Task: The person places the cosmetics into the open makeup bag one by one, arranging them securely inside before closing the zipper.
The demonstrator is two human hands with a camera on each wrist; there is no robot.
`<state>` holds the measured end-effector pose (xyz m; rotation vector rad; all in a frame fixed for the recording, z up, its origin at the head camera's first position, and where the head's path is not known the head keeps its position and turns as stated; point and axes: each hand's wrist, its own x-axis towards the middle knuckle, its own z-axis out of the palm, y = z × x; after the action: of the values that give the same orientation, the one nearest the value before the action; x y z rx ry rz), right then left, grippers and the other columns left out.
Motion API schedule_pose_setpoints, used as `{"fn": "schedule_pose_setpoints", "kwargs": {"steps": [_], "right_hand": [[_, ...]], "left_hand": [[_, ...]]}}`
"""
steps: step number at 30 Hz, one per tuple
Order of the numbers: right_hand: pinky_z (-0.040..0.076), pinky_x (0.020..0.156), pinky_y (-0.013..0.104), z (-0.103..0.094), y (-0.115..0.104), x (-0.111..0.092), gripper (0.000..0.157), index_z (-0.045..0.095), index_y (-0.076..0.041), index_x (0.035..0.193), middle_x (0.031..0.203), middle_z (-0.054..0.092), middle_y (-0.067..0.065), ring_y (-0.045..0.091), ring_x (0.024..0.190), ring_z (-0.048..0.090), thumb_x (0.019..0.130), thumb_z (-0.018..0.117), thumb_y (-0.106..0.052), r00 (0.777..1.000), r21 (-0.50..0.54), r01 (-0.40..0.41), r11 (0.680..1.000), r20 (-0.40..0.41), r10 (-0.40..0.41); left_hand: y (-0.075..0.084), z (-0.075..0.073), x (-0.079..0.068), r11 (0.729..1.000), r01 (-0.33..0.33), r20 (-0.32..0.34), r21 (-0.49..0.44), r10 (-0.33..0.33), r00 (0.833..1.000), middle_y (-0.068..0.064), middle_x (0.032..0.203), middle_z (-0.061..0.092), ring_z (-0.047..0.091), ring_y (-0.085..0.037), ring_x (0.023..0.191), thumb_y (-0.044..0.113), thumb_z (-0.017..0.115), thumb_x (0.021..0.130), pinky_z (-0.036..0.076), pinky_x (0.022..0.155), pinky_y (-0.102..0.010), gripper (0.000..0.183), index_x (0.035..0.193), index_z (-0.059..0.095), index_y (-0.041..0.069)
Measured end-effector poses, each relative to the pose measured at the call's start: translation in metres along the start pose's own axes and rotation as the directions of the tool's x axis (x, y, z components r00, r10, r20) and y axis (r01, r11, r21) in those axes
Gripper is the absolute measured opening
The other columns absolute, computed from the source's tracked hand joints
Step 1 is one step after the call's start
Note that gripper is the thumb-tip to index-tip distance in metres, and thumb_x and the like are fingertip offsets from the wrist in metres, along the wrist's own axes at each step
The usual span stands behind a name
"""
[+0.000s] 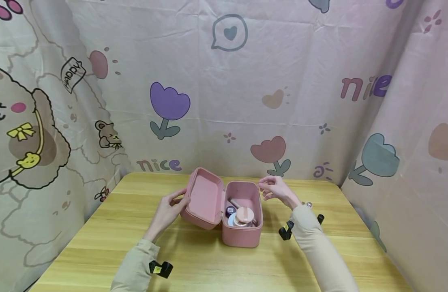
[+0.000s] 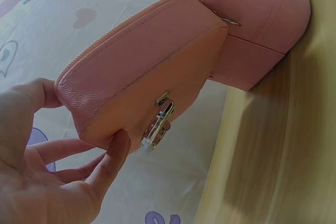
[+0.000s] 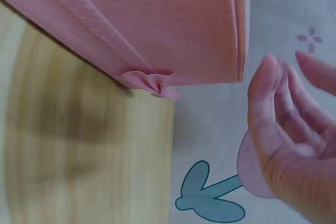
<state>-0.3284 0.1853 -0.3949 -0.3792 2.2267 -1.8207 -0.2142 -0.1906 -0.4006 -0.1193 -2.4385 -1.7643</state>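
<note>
Evidently, the pink case (image 1: 242,238) is standing upright near the middle of the counter (image 1: 194,267), its mouth facing up so that its contents are showing. Its lid (image 1: 205,194) is swinging out on the left side, tilting and seeming to hang clear of the wood. The left hand (image 1: 168,207) is pinching this lid at its outer edge, with digits pressing on the outside face and at the zipped rim; that grip is probably keeping the lid from dropping under its own weight or flopping back over the opening. A metal ring (image 2: 167,113) is hanging from the lid's outer face, just beside those fingers but not serving as the hold.

On the other side, the right hand (image 1: 276,190) is hovering just beside the far right corner of the case, its fingers bending loosely, narrowly spaced and apparently holding nothing. In the right wrist view the fingertips are sitting near the zip (image 3: 241,35), seemingly without touching it, perhaps so the opening is staying uncovered. A small bow (image 3: 152,82) is jutting from the case's wall below.

Inside, a pale round puff (image 1: 245,215) is lying on top toward the near end, a dark-capped jar (image 1: 230,210) is sitting beside it, and a slim tube (image 1: 234,202) is lying behind; the deep walls are likely holding these loose pieces together.
</note>
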Motion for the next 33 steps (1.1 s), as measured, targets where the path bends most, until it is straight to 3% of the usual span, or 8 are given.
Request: {"fn": "schedule_pose_setpoints", "kwargs": {"steps": [6,10,13,16,19,22,28,33], "right_hand": [[0.062,0.067,0.023,0.005,0.018,-0.021,0.033,0.056,0.019,0.13,0.089,0.067,0.008,0.011,0.072,0.064,0.104,0.058,-0.002,0.974,0.016,0.026,1.0,-0.226,-0.022],[0.062,0.071,0.02,0.011,0.031,-0.036,0.035,0.056,0.019,0.132,0.092,0.067,0.006,0.007,0.074,0.065,0.101,0.058,0.003,0.915,0.04,0.064,0.997,-0.4,-0.043],[0.059,0.076,0.017,0.015,0.042,-0.047,0.036,0.057,0.017,0.134,0.105,0.068,0.015,0.005,0.083,0.066,0.101,0.058,0.004,0.869,0.002,0.07,0.998,-0.492,-0.06],[0.057,0.092,0.023,0.018,0.052,-0.056,0.042,0.053,0.014,0.141,0.129,0.062,0.029,0.02,0.106,0.069,0.101,0.058,0.002,0.848,-0.051,0.033,0.998,-0.528,-0.054],[0.051,0.112,0.044,0.019,0.06,-0.065,0.053,0.045,0.014,0.149,0.149,0.049,0.036,0.043,0.132,0.056,0.1,0.058,-0.001,0.851,-0.127,-0.032,0.991,-0.524,-0.04],[0.036,0.12,0.066,0.018,0.067,-0.073,0.065,0.034,0.016,0.154,0.157,0.036,0.041,0.057,0.146,0.036,0.098,0.059,-0.006,0.875,-0.244,-0.113,0.963,-0.484,-0.02],[0.017,0.124,0.071,0.011,0.076,-0.084,0.079,0.018,0.025,0.153,0.159,0.016,0.05,0.065,0.149,0.019,0.1,0.061,-0.015,0.942,-0.494,-0.208,0.844,-0.333,0.038],[0.011,0.125,0.069,0.007,0.078,-0.085,0.084,0.016,0.031,0.149,0.156,0.009,0.054,0.067,0.149,0.011,0.1,0.062,-0.018,0.96,-0.603,-0.217,0.768,-0.274,0.056]], "left_hand": [[0.0,0.0,0.0,1.0,0.001,-0.012,-0.015,-0.002,1.0,-0.032,0.149,0.056,0.062,-0.044,0.132,0.013,0.065,0.104,0.053,0.084,-0.012,0.051,0.149,0.053,-0.008],[-0.001,0.0,0.0,1.0,-0.001,-0.013,-0.011,0.001,1.0,-0.031,0.15,0.055,0.062,-0.044,0.132,0.013,0.065,0.104,0.053,0.085,-0.012,0.051,0.149,0.053,-0.008],[-0.001,0.0,-0.001,1.0,0.0,-0.011,-0.01,0.0,1.0,-0.031,0.151,0.054,0.062,-0.044,0.132,0.013,0.065,0.104,0.053,0.085,-0.012,0.05,0.149,0.053,-0.008],[-0.001,0.001,-0.001,1.0,0.001,-0.012,-0.015,-0.001,1.0,-0.031,0.151,0.054,0.062,-0.045,0.132,0.013,0.065,0.104,0.053,0.084,-0.012,0.05,0.149,0.053,-0.007],[-0.002,0.002,0.0,1.0,0.001,-0.015,-0.02,-0.001,1.0,-0.031,0.151,0.054,0.062,-0.045,0.132,0.012,0.065,0.104,0.053,0.084,-0.012,0.05,0.149,0.053,-0.008],[-0.003,0.002,0.0,1.0,-0.001,-0.017,-0.025,0.0,1.0,-0.032,0.151,0.054,0.062,-0.045,0.132,0.011,0.064,0.104,0.053,0.084,-0.012,0.05,0.149,0.053,-0.008],[-0.003,0.003,0.0,1.0,0.002,-0.021,-0.027,-0.002,1.0,-0.032,0.151,0.054,0.062,-0.045,0.132,0.011,0.064,0.104,0.053,0.084,-0.012,0.05,0.149,0.053,-0.009],[-0.003,0.002,0.001,1.0,-0.006,-0.018,-0.022,0.006,1.0,-0.031,0.152,0.053,0.062,-0.045,0.132,0.012,0.064,0.104,0.053,0.084,-0.012,0.05,0.149,0.053,-0.008]]}}
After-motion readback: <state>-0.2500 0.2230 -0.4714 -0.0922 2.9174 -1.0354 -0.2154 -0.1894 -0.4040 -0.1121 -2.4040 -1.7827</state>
